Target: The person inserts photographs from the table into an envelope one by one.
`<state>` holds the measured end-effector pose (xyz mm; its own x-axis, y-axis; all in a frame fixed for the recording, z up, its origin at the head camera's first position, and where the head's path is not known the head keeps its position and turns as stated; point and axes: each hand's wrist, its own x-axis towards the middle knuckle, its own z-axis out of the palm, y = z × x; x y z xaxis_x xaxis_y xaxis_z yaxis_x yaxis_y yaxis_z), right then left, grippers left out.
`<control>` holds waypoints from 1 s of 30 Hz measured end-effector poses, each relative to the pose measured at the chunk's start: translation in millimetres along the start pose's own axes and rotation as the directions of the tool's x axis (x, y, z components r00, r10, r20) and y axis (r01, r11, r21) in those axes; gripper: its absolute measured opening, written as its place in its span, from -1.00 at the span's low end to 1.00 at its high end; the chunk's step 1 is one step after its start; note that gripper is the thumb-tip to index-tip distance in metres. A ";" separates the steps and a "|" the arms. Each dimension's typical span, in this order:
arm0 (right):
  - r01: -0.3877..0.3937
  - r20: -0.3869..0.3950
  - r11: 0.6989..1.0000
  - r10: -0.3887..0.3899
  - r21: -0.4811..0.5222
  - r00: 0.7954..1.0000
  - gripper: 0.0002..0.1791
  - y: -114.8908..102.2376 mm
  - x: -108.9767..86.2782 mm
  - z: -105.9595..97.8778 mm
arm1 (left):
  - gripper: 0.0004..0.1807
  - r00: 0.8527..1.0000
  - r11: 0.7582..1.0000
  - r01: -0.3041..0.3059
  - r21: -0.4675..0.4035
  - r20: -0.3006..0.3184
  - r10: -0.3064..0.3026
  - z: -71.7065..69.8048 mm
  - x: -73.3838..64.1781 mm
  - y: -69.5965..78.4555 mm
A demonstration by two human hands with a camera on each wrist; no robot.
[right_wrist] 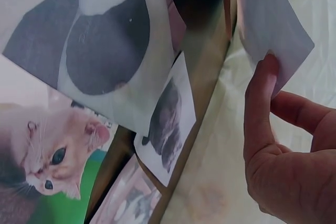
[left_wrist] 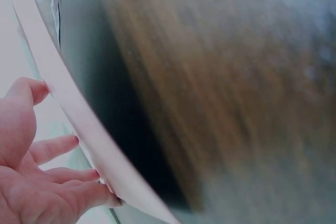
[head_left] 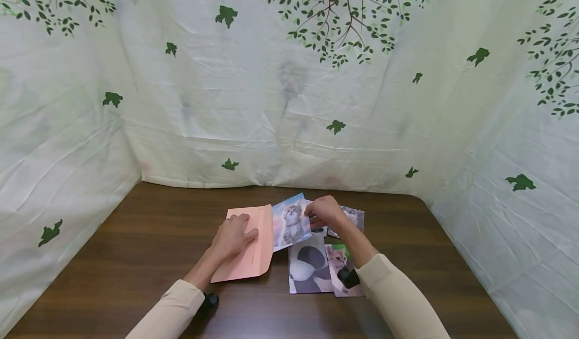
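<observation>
Flat across the salmon-pink envelope (head_left: 244,264) lies my left hand (head_left: 231,236), its fingers spread. In the left wrist view the fingertips (left_wrist: 68,142) touch the envelope's face, and the envelope is tilted above the dark wood. My right hand (head_left: 325,211) pinches the right edge of a kitten photo (head_left: 291,222) between thumb and fingers. That photo's left side meets the envelope's flap edge. Its pale back (right_wrist: 275,22) faces the right wrist camera.
Under and beside my right arm lie more animal photos: a grey-and-white one (head_left: 304,281), a kitten on green (head_left: 336,256) and overlapping ones (head_left: 357,217) farther back. The brown wooden table (head_left: 135,258) ends at a leaf-patterned white curtain (head_left: 280,143).
</observation>
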<state>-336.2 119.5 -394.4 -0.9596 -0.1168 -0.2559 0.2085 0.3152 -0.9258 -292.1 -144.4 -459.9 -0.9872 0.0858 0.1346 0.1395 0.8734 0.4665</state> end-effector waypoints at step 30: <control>-0.003 0.090 1.000 0.002 0.021 0.996 -0.95 -4.7 3.0 49.5 | -0.41 1.000 1.000 -0.027 0.005 0.000 0.027 -0.6 -0.1 -3.1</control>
<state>-330.7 71.0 -404.6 -0.9384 -0.2006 -0.2813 0.2156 0.2962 -0.9305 -292.3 -147.4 -460.8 -0.9831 0.1091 0.1472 0.1655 0.8734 0.4580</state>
